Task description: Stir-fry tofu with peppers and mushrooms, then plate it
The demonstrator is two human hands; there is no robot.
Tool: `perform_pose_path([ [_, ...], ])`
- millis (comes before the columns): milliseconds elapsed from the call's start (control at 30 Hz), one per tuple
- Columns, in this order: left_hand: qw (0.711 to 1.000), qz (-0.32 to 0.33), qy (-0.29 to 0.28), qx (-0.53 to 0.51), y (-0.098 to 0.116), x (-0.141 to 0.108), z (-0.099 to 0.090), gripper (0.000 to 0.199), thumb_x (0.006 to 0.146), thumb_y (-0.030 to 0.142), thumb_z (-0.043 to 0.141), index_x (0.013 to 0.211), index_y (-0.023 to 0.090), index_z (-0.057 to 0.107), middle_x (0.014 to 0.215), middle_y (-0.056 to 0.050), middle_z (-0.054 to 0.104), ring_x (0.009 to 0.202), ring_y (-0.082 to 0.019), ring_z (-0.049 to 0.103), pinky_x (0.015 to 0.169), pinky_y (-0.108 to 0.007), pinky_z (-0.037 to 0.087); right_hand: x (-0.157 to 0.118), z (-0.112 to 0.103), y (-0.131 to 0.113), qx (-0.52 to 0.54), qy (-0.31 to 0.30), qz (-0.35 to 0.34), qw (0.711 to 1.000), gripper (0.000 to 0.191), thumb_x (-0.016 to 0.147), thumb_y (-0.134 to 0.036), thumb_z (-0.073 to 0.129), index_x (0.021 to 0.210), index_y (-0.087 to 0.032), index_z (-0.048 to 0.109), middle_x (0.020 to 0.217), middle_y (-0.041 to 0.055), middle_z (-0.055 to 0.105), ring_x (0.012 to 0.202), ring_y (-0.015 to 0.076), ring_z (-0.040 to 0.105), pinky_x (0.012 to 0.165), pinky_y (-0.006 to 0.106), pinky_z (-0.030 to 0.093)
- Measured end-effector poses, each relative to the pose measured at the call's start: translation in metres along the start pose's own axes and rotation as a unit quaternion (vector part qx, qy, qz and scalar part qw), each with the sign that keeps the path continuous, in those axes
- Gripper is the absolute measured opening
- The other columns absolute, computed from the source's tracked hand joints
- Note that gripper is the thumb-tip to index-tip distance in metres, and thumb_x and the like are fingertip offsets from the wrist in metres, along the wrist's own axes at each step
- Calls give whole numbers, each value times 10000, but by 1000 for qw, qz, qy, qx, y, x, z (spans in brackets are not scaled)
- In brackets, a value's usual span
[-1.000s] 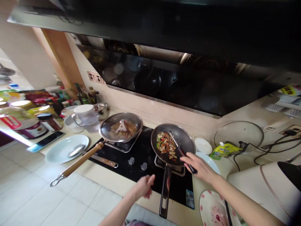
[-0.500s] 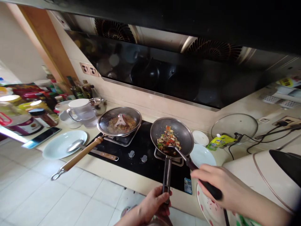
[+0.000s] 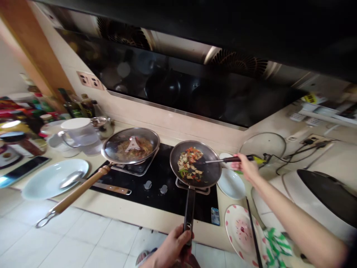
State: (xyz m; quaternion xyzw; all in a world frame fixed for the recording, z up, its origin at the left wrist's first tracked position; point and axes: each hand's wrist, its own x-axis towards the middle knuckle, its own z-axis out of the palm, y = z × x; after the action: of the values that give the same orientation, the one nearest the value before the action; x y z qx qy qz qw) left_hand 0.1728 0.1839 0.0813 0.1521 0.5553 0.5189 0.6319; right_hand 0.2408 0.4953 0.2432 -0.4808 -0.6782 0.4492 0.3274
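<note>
From my remote station I log the following. My left hand [image 3: 174,247] is clenched around the dark handle [image 3: 189,208] of a steel frying pan [image 3: 209,175], at the handle's far end, just past the front edge of the counter. My right hand [image 3: 245,165] grasps the handle of a long spatula [image 3: 223,160], which reaches across the pan from the right. The spatula's dark blade lies inside the pan, near the chopped vegetables [image 3: 189,163]; I cannot tell whether it touches them. Those vegetables sit in a loose heap on the left side of the pan, which is over the right-hand burner grate [image 3: 192,186] of a black hob [image 3: 164,199]. Left of it, a second pan [image 3: 129,145] sits under a glass lid, its wooden handle [image 3: 78,190] angled toward the front left. A pale plate [image 3: 47,178] holding a metal spoon [image 3: 71,179] lies near the counter's front edge, and a spotted plate [image 3: 240,234] lies at the front right. My assessment is that stir-frying is in hand, with the food being turned in the pan. Further turning calls for the blade to be worked under the heap while my left hand keeps the pan steady.
</note>
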Motion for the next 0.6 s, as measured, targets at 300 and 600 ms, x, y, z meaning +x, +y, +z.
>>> perform_pose_path([
  [300,1000,-16,18,0,6,-3,5,473,695,626,555,822,174,497,511,21,556,409,-94,472,443,-228,306,-32,13,-8,-239,-176,-389,872,216,863,-305,517,976,-222,681,897,31,707,797,171,667,776,291,505],
  [600,999,-27,17,13,14,-2,2,358,692,510,525,807,172,497,499,5,565,369,-88,450,431,-227,277,-86,-5,18,-416,-366,-486,676,295,905,-165,419,1112,-236,617,885,49,551,733,169,540,656,274,418],
])
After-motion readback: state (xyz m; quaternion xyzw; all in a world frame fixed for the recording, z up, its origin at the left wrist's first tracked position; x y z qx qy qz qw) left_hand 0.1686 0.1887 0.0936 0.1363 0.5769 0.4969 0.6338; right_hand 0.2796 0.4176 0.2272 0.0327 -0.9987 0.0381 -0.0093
